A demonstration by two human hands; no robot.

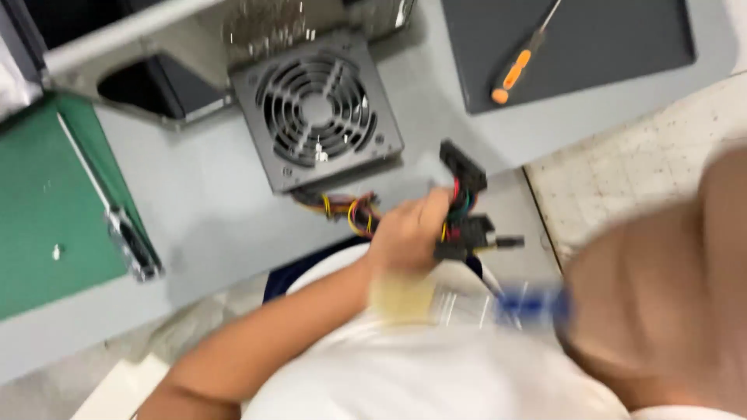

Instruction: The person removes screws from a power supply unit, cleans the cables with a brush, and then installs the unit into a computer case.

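Observation:
My left hand (406, 233) is closed around a bundle of coloured wires (354, 211) that runs out of a grey power supply box (315, 109) with a round fan grille. Black plug connectors (465, 204) stick out past the fingers to the right. At the right, my right hand or forearm (661, 311) is a large blur close to the camera. A blurred blue object (533, 305) lies just to its left, and I cannot tell whether it is held. My white shirt fills the bottom of the view.
A screwdriver with an orange handle (513, 71) lies on a dark grey mat (591, 39) at the back right. A green mat (47, 202) with a metal bracket (134, 247) at its edge is at the left. Everything rests on a grey table (210, 210); pale floor (622, 171) shows at right.

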